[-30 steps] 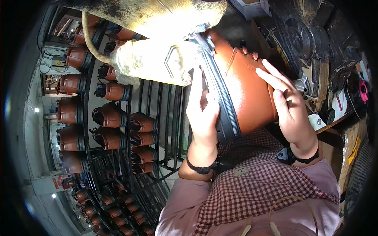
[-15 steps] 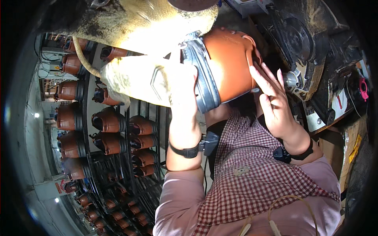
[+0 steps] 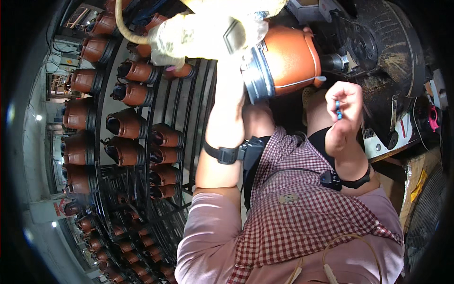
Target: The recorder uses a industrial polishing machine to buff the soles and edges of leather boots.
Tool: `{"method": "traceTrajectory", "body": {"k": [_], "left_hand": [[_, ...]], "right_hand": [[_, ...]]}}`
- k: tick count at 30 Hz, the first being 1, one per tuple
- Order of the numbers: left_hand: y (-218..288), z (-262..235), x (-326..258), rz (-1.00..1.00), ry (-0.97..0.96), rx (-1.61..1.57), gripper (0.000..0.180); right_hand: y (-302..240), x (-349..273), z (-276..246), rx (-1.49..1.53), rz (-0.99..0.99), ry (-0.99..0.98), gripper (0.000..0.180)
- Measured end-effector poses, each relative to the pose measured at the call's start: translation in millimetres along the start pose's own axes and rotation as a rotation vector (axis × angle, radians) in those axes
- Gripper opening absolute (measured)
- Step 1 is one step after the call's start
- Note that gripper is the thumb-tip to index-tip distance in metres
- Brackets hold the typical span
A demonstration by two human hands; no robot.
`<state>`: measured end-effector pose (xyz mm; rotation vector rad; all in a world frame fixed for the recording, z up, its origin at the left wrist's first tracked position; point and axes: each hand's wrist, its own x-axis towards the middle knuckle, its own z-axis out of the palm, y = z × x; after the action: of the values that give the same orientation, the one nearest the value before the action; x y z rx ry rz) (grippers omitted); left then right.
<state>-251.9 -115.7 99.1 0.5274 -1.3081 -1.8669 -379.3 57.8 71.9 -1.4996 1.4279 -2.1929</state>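
Note:
A brown leather shoe (image 3: 291, 59) with a thick dark sole (image 3: 257, 75) lies on its side in front of me, its sole toward the left. A pale strip runs along the upper's lower edge. My left hand (image 3: 232, 71) is against the sole and grips the shoe; glare washes out its fingers. My right hand (image 3: 347, 102) is apart from the shoe, to its lower right. Its fingers are curled around a small blue thing (image 3: 338, 110), too small to name. A metal machine part (image 3: 335, 62) ends close to the shoe's right side.
Racks of similar brown shoes (image 3: 125, 124) fill the left side. A glaring, plastic-wrapped lamp or machine head (image 3: 203, 38) with a cord hangs above my left hand. Dark machinery (image 3: 373, 52) stands at right, by a white work surface (image 3: 380, 144) and a pink round object (image 3: 433, 118).
My right hand has left the shoe, drawn down and closed; a blue thing now shows in it. The shoe has turned and sits slightly higher right in view. The view has shifted.

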Motion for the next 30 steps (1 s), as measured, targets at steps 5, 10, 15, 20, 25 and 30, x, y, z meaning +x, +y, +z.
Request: {"method": "traceTrajectory", "body": {"k": [5, 10, 15, 20, 25, 30], "left_hand": [[-9, -23, -27, 0.391, 0.063, 0.208, 0.08], [-20, -47, -77, 0.494, 0.395, 0.292, 0.087], [-38, -73, -83, 0.608, 0.303, 0.499, 0.096], [-11, -86, -92, 0.305, 0.181, -0.405, 0.089], [-18, -103, -92, 0.22, -0.088, -0.229, 0.091], [-51, -137, -84, -0.101, 0.225, -0.548, 0.073]], "right_hand": [[-34, 10, 14, 0.025, 0.461, -0.151, 0.011], [-21, 13, 48, -0.146, 0.46, -0.205, 0.009], [-9, 12, 98, -0.161, 0.166, -0.284, 0.016], [-5, 26, 80, -0.239, 0.0, -0.273, 0.023], [16, 4, 111, 0.085, 0.342, -0.221, 0.027], [10, 9, 101, -0.683, -0.21, -0.778, 0.016]]}}
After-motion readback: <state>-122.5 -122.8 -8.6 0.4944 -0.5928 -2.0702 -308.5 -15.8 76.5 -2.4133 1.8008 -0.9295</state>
